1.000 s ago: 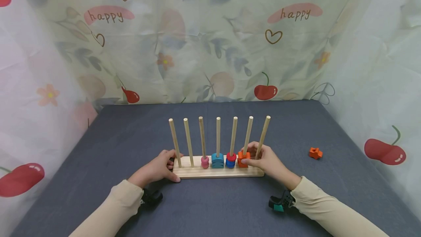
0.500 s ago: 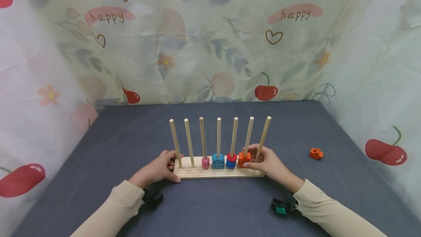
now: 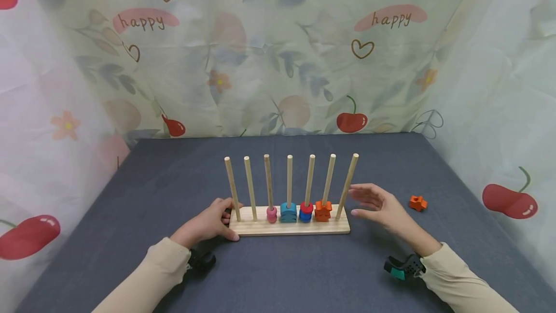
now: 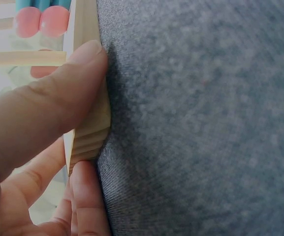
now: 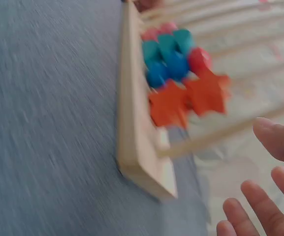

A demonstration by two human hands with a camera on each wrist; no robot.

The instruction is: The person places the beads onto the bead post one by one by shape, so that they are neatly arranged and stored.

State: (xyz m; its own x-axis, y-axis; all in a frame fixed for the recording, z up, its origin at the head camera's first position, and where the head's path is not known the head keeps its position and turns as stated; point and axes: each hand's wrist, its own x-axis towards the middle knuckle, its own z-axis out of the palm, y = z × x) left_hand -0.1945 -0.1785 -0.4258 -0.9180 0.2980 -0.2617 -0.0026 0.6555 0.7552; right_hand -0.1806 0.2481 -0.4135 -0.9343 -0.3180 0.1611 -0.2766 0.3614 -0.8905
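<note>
A wooden peg board with a row of several upright pegs stands on the table. My left hand grips its left end, the thumb along the front edge and the fingers round the end. Stacked on pegs are pink beads, teal blocks, a red bead over blue, and orange star-shaped beads. The two leftmost pegs and the rightmost peg are bare. Just right of the board, my right hand is in the air with fingers spread, holding nothing.
One loose orange star-shaped bead lies on the grey tablecloth, right of the right hand. Behind the table hangs a curtain printed with cherries and hearts.
My right hand has let go of the orange star beads on their peg and moved right, off the board. The left hand keeps its grip on the board's end.
</note>
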